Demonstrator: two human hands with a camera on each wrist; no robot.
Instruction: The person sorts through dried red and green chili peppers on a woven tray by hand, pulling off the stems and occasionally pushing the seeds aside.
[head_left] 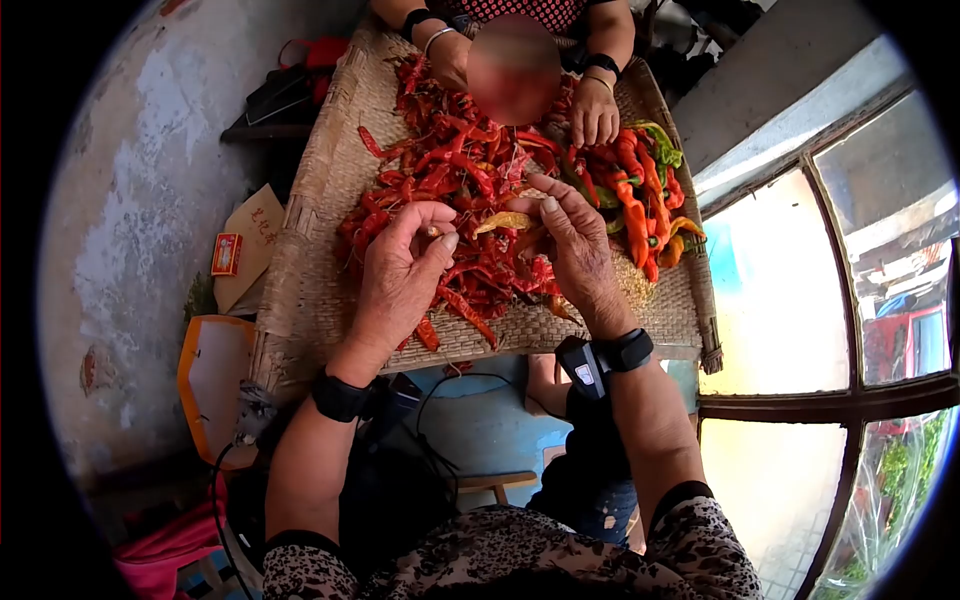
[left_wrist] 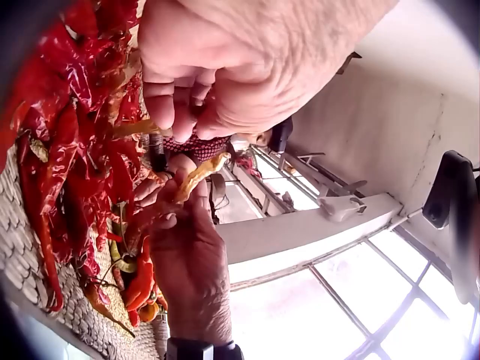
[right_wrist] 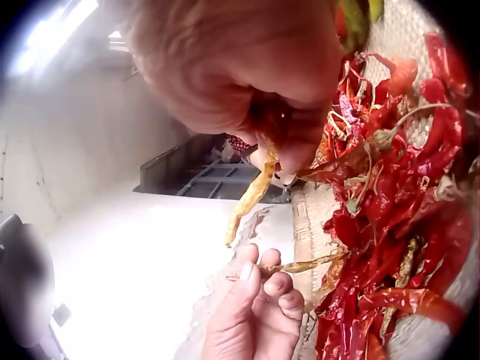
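Observation:
My right hand [head_left: 583, 250] pinches a shrivelled yellow chili pepper [head_left: 505, 221] between thumb and fingers, its free end pointing toward my left hand [head_left: 402, 270]. In the right wrist view this yellow pepper [right_wrist: 251, 199] hangs down from the curled fingers. The left thumb and forefinger pinch a thin yellow-brown dried chili pepper [right_wrist: 304, 266], mostly hidden in the head view. Both hands are over a heap of red dried chili peppers [head_left: 455, 165] on a woven tray [head_left: 320, 190]. Fresher orange and green peppers [head_left: 640, 200] lie at the tray's right side.
Across the tray another person's two hands [head_left: 596, 115] are at the peppers. A matchbox [head_left: 227, 254] and a piece of brown cardboard [head_left: 250, 235] lie left of the tray. A window [head_left: 780, 290] stands close on the right, a bare wall [head_left: 130, 250] on the left.

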